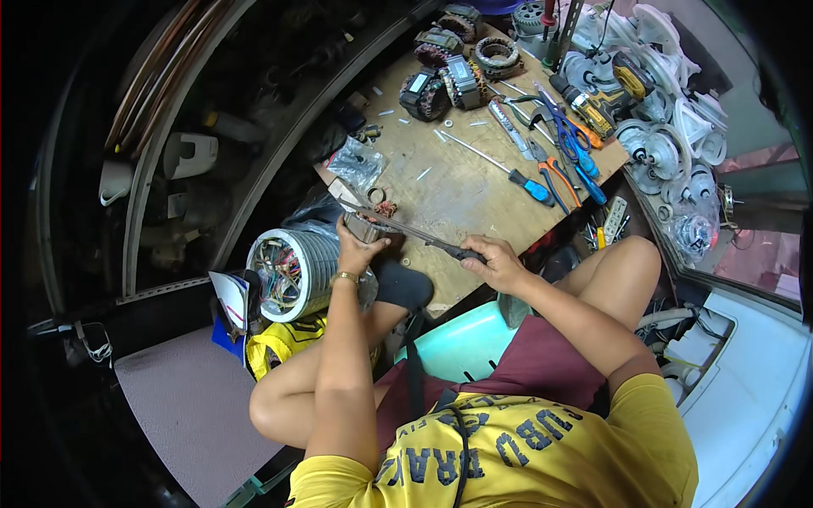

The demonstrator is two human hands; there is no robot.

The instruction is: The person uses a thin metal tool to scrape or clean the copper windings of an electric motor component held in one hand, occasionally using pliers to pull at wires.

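My left hand [359, 247] grips a small motor stator [366, 227] with reddish copper windings, at the near left edge of the wooden board. In my closed right hand [498, 264] is the dark handle of a long, narrow metal tool [417, 234]; whether it is a file or a saw I cannot tell. Its blade slants left across the top of the stator, and its tip reaches past my left hand beside a pale block [342, 193]. The exact contact between blade and windings is too small to make out.
On the wooden board [423, 199] lie a screwdriver [531, 186], pliers [559, 173], blue-handled scissors [572, 140] and a cordless drill [589, 106]. Several stators [463, 80] stand at the back. A ribbed white bucket of wires [292, 275] is at left; white plastic parts [669, 127] crowd the right.
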